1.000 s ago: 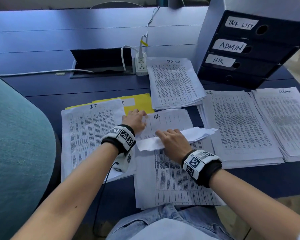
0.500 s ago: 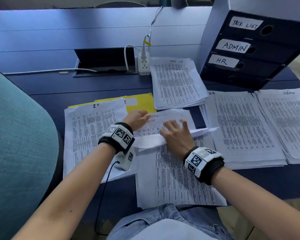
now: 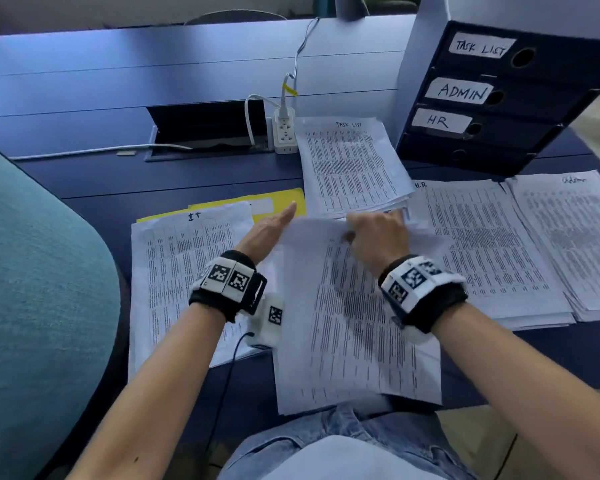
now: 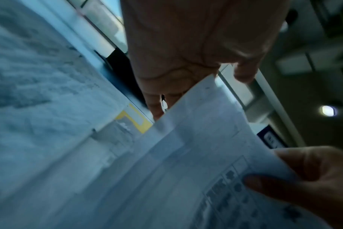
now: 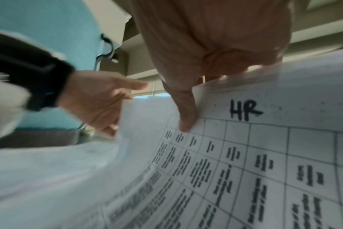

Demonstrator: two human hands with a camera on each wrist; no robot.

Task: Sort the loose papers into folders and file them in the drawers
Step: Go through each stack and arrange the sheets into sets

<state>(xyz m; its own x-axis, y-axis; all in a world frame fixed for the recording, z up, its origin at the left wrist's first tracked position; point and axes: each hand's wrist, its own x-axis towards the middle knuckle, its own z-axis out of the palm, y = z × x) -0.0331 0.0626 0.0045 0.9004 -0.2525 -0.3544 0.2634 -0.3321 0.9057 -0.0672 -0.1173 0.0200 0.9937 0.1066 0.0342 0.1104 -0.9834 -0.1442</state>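
My right hand [image 3: 374, 237] pinches the far edge of a printed sheet marked HR [image 5: 245, 111] and holds it raised and bowed over the middle stack [image 3: 354, 341]. The thumb lies on the sheet's face in the right wrist view, with the fingers behind it. To the sheet's left, my left hand [image 3: 271, 230] has its fingers straight, pointing toward the yellow folder [image 3: 284, 202]. Sorted piles lie around: IT [image 3: 187, 271], TASK LIST [image 3: 350, 164], HR [image 3: 482, 244] and Admin [image 3: 575, 237]. The dark drawer unit [image 3: 499, 98], labelled TASK LIST, ADMIN and HR, stands shut at the back right.
A white power strip [image 3: 284, 133] with cables sits beside an open desk cable hatch [image 3: 205, 129] behind the piles. A teal chair back [image 3: 32, 306] fills the left side. The dark blue desk [image 3: 118, 81] stretches far beyond the papers.
My right hand moved forward from the folded-over sheet to the far edge and lifted the HR sheet. My left hand's fingers straightened toward the yellow folder.
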